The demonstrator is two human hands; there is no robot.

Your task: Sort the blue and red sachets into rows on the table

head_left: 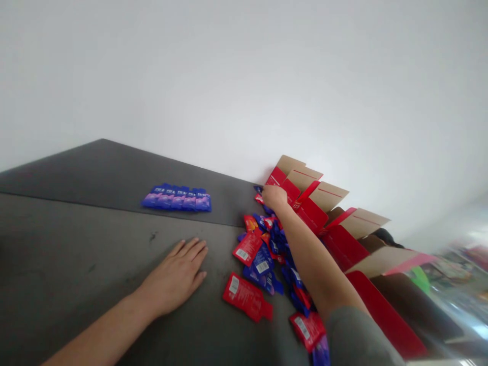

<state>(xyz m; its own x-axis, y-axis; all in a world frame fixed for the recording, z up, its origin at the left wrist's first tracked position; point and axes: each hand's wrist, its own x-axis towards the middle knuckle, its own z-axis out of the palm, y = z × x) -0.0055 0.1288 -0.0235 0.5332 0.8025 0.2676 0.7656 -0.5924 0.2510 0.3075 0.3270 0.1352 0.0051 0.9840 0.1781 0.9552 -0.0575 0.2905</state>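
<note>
My left hand lies flat on the dark table, palm down with fingers stretched out, holding nothing. At the far end of a loose heap, my right hand is closed with its fingertips on a blue sachet; the hand hides part of the grip. The heap mixes blue and red flat sachets, several showing white barcode labels. Between my hands, a red sachet lies apart from the others. Farther back on the left, several blue sachets lie overlapped in a neat row, printed faces up.
Several open red cardboard boxes with tan flaps stand in a line along the right. A plain white wall rises behind the dark table. A seam crosses the tabletop. Blurred clutter and a green item show at the far right.
</note>
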